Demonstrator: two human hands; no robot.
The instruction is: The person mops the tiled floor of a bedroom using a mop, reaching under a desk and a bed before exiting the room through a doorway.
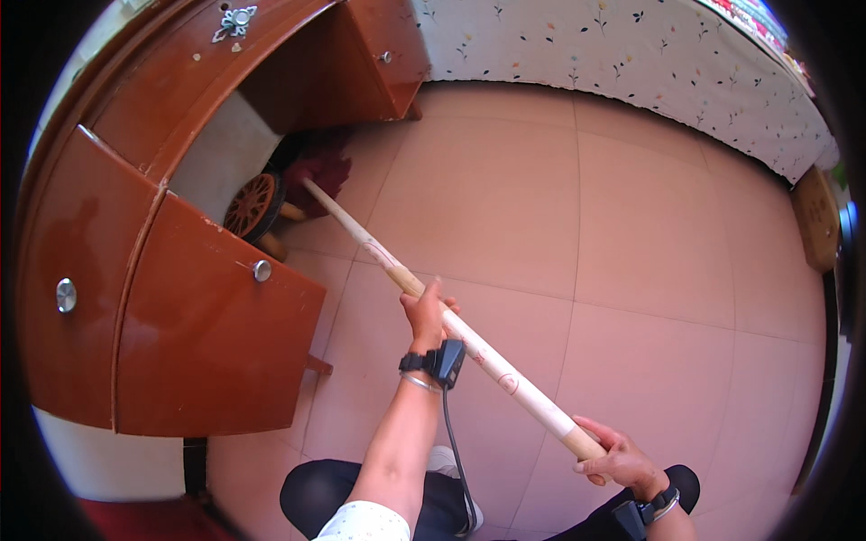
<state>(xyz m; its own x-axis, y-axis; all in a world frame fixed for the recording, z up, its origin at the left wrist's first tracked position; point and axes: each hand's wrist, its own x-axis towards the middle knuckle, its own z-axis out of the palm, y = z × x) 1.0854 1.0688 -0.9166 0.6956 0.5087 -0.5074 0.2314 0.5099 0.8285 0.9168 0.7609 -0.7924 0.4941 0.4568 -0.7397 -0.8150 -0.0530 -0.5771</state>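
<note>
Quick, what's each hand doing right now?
Left hand: closed, holding the mop handle partway along.
Right hand: closed, holding the same handle at its near end.

Between my left hand (pixel 426 311) and right hand (pixel 622 462), the pole (pixel 488 362) has a smooth whitish covering, paper or plastic, I can't tell; beside my fingers it looks like bare, matt wood. To their left, the desk (pixel 216 334) is glossy varnished wood, chipped in spots, with a shiny metal knob (pixel 262 270). Ahead hangs matt cloth (pixel 622 54); beneath, smooth floor tiles (pixel 649 234).
</note>
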